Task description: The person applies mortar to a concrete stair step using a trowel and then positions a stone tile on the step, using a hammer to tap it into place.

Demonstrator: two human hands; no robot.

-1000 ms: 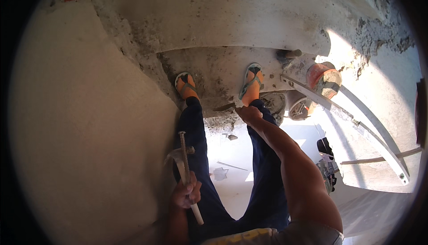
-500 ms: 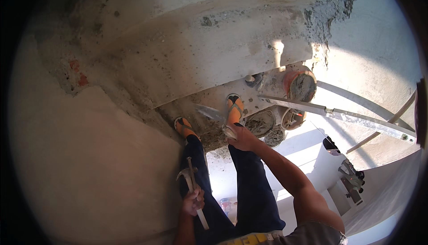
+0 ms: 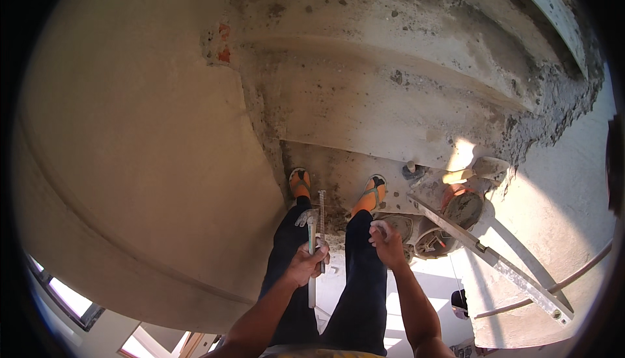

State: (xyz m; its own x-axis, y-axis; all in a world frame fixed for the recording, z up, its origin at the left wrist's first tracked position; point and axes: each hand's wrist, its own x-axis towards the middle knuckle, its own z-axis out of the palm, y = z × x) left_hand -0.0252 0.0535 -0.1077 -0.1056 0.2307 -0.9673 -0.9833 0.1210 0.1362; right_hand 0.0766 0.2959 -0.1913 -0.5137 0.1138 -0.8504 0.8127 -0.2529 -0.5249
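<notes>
A claw hammer [image 3: 312, 237] is upright in my left hand [image 3: 308, 261], its head uppermost and its light handle reaching below the fist. The same fingers close round a thin ridged metal rod [image 3: 322, 211], which stands beside the hammer. My right hand [image 3: 386, 237] hangs in front of my right thigh, fingers loosely bent, with nothing visible in it. Beyond it, a tool with a yellow handle [image 3: 458, 176] and a flat grey blade, like a trowel, lies near the rim of a mortar bucket [image 3: 463, 209].
My feet stand on a mortar-spattered step [image 3: 332, 156] below curved plastered steps. At right, a long metal level [image 3: 491, 258] slants past several mortar-smeared buckets [image 3: 435, 243]. A smooth curved wall [image 3: 150, 163] rises at left. A wooden stick [image 3: 504, 309] leans at right.
The trowel has left my right hand, and a trowel-like tool now lies by the bucket. My right hand has drawn back. The left still holds hammer and rod. My view has swung left.
</notes>
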